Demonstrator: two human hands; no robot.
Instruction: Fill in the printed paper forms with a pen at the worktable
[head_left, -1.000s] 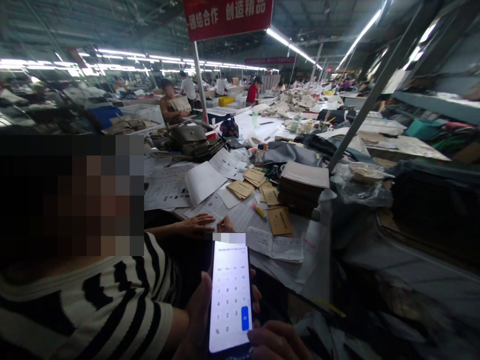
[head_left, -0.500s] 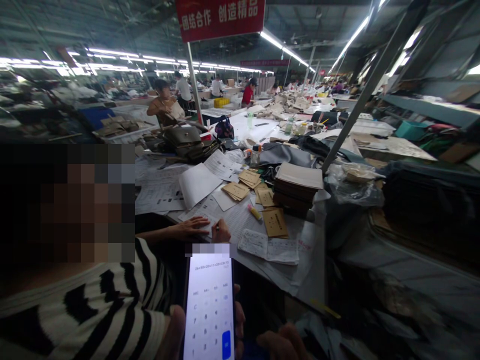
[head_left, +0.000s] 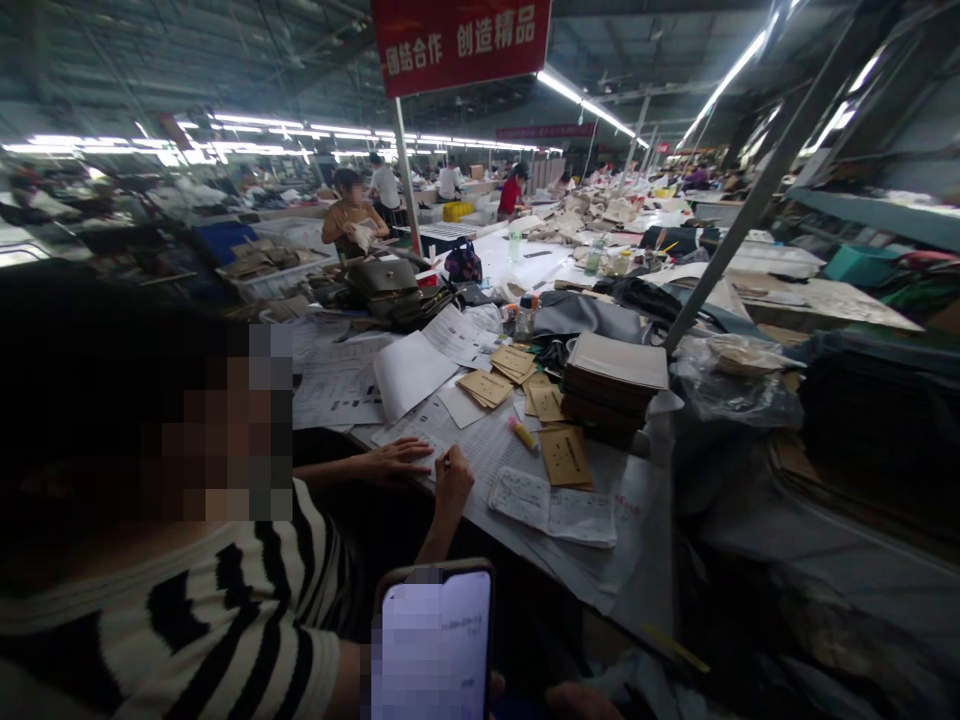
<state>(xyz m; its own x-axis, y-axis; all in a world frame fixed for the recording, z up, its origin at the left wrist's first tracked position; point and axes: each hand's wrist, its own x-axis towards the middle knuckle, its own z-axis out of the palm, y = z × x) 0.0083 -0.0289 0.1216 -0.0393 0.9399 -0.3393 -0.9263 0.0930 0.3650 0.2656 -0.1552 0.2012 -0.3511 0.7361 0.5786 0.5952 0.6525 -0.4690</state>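
Note:
My left hand (head_left: 349,684) is at the bottom edge, shut on a phone (head_left: 435,640) with a lit screen held upright; most of the hand is out of frame. Only a sliver of my right hand (head_left: 583,702) shows, just right of the phone, and its fingers are hidden. Right in front of me sits a person in a black-and-white striped shirt (head_left: 225,620). One of that person's hands (head_left: 397,458) lies flat on a sheet, and the other hand (head_left: 454,480) holds a pen on the paper.
The long table (head_left: 637,500) carries printed sheets (head_left: 409,372), brown card envelopes (head_left: 564,455), a yellow marker (head_left: 523,432), a stack of boards (head_left: 615,375) and bags (head_left: 390,285). A slanted metal post (head_left: 739,215) rises at right. Other workers stand far back under a red banner (head_left: 461,40).
The phone has sunk to the bottom edge, so less of both my hands shows. The seated person's pen hand has shifted slightly right on the paper.

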